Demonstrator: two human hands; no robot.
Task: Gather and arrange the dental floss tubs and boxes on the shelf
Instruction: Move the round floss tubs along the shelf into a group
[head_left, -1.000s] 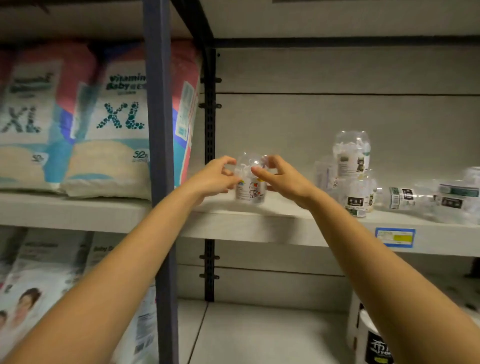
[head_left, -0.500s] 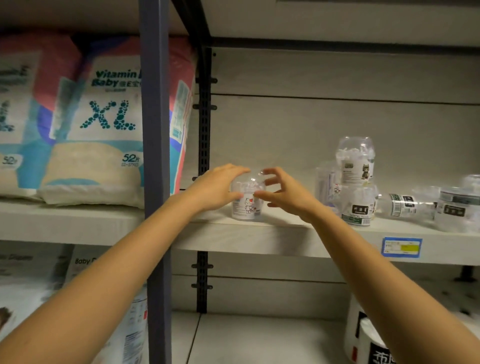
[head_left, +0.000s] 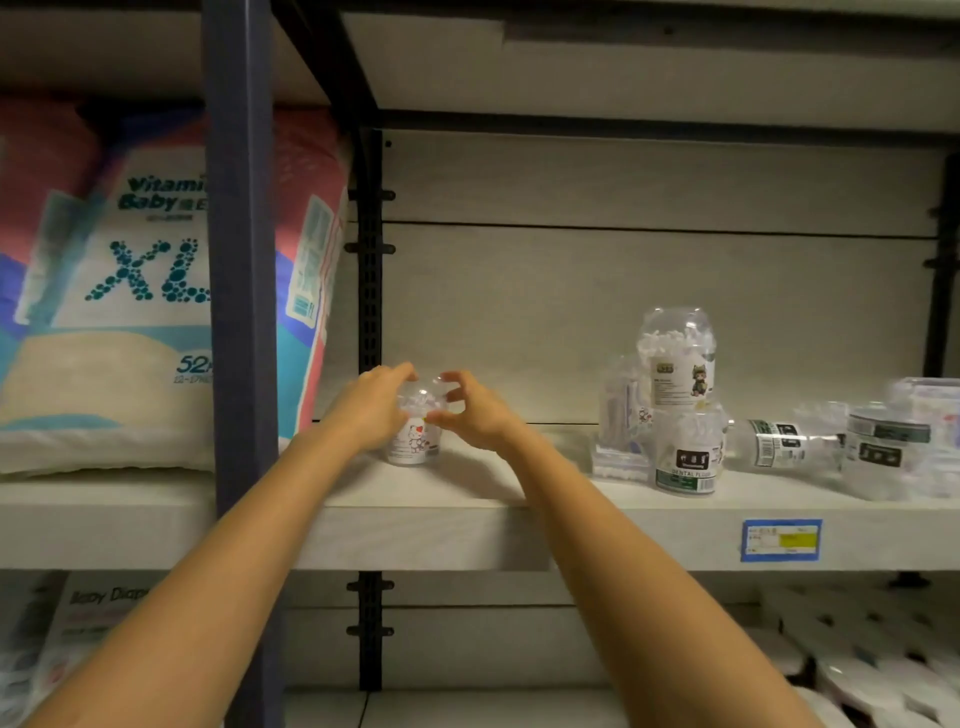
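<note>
On the shelf (head_left: 415, 535), other tubs (head_left: 685, 457) well off rightward; one tub (head_left: 413, 444) upright, long axis vertical, clasped between left grip (head_left: 371, 413) and right grip (head_left: 480, 415), both curled round its top, the right nearer those others.

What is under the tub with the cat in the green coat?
Another clear floss tub with a dark green label holds up the cat tub. White floss picks show inside; its lid is covered by the tub above.

Pale shelf (head_left: 675, 535), grey back panel (head_left: 571, 322), dark blue post (head_left: 239, 312)
</note>
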